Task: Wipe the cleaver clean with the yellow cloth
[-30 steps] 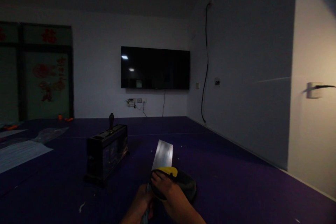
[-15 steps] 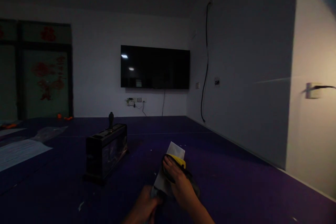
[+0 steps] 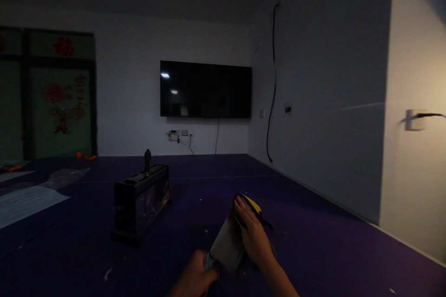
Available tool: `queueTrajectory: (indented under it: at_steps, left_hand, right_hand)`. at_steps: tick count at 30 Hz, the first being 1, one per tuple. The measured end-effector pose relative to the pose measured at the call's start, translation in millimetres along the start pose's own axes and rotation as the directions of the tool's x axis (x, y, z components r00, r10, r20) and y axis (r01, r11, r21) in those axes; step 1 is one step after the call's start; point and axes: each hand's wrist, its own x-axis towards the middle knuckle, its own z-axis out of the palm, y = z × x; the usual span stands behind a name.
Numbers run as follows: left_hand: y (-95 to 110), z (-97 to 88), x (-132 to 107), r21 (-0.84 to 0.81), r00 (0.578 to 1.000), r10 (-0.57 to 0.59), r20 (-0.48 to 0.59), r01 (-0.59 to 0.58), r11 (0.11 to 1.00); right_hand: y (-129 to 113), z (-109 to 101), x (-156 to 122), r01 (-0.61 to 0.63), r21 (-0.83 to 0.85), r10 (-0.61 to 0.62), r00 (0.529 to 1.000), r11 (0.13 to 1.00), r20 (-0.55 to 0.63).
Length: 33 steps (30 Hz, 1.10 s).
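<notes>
A broad-bladed cleaver (image 3: pixel 226 243) is tilted up and away over the purple surface. My left hand (image 3: pixel 197 274) is closed round its grey patterned handle at the lower middle. With fingers extended together, my right hand (image 3: pixel 253 236) presses a yellow and black cloth (image 3: pixel 255 203) against the far end of the blade. The cloth and fingers hide the blade's tip. To the left stands a dark, box-shaped knife block (image 3: pixel 139 202), with one black handle (image 3: pixel 147 160) sticking up from its top.
The purple surface (image 3: pixel 195 181) carries small white scraps (image 3: pixel 108 274). White sheets (image 3: pixel 28 206) and clear plastic (image 3: pixel 66 177) lie at the left, with orange items (image 3: pixel 85 155) farther back. A television (image 3: pixel 205 90) hangs on the far wall; a black cable (image 3: pixel 274 83) runs down the right wall.
My right hand and the cloth have moved right and slightly up. More of the blade's near part shows, while its far end is now covered. My left hand keeps its hold.
</notes>
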Motion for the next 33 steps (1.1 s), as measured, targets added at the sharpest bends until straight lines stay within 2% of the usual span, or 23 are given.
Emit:
queueTrajectory:
  at_steps: [5,8,11,14,19,21,23,25,26,27,28,29,30,31,32,33]
  left_hand:
    - [0.2,0.4,-0.4,-0.034,0.999,-0.033,-0.011,0.033,0.999]
    - [-1.6,0.3,1.1,-0.067,1.0,-0.009,-0.014,0.008,0.998]
    - [-2.8,-0.1,1.8,-0.079,0.998,0.002,-0.06,-0.007,0.997]
    - [-5.3,2.3,2.9,-0.103,0.993,-0.066,-0.093,0.056,0.993]
    - [-7.4,8.6,8.0,-0.195,0.988,-0.138,-0.065,0.123,0.973]
    - [-3.9,6.6,10.7,-0.272,0.983,-0.153,-0.102,0.12,0.955]
    - [1.9,-0.4,12.8,-0.36,0.976,-0.136,-0.17,0.067,0.93]
    - [8.3,-11.7,14.0,-0.42,0.96,-0.099,-0.263,-0.021,0.907]
    - [11.1,-18.2,14.2,-0.433,0.948,-0.078,-0.31,-0.068,0.899]
    - [13.5,-24.6,14.2,-0.437,0.935,-0.058,-0.35,-0.108,0.893]
    - [15.4,-30.8,14.1,-0.433,0.922,-0.039,-0.385,-0.143,0.89]
    - [16.9,-36.5,13.9,-0.426,0.91,-0.02,-0.414,-0.174,0.888]
    - [18.2,-41.8,13.8,-0.419,0.899,-0.003,-0.438,-0.201,0.885]
    - [19.6,-47.0,13.5,-0.409,0.888,0.015,-0.459,-0.227,0.884]
    - [21.4,-52.4,13.2,-0.394,0.876,0.033,-0.481,-0.25,0.884]
    - [24.0,-58.6,12.7,-0.375,0.863,0.051,-0.503,-0.271,0.886]
  right_hand:
    - [8.1,0.8,0.5,-0.01,-0.014,0.01,0.999,1.0,-0.036]
    - [12.1,1.4,0.0,-0.002,-0.013,0.002,0.999,1.0,-0.049]
    - [15.6,1.9,-0.4,-0.006,0.005,0.006,0.998,1.0,-0.07]
    - [17.4,2.6,0.0,-0.014,0.031,0.016,0.996,0.999,-0.084]
    - [13.1,5.2,-1.0,-0.03,0.026,0.031,0.998,0.999,-0.063]
    - [8.7,7.6,-4.1,-0.022,0.053,0.022,1.0,0.998,-0.005]
    - [3.1,11.4,-8.2,-0.04,0.122,0.035,0.998,0.992,0.046]
    - [-3.3,15.9,-11.6,-0.127,0.257,0.119,0.992,0.958,0.046]
    - [-6.4,17.8,-12.5,-0.207,0.361,0.214,0.977,0.909,0.023]
    - [-9.2,19.3,-12.7,-0.31,0.49,0.353,0.935,0.815,0.004]
    - [-11.5,20.0,-12.3,-0.405,0.619,0.506,0.862,0.673,0.013]
    - [-13.2,19.7,-11.1,-0.471,0.722,0.637,0.769,0.507,0.055]
    - [-14.4,18.5,-9.5,-0.508,0.787,0.726,0.678,0.35,0.116]
    - [-15.0,16.4,-7.7,-0.528,0.818,0.771,0.611,0.229,0.178]
    - [-15.3,13.8,-5.9,-0.54,0.828,0.783,0.577,0.153,0.232]
    - [-15.4,11.0,-4.4,-0.551,0.826,0.775,0.571,0.117,0.271]
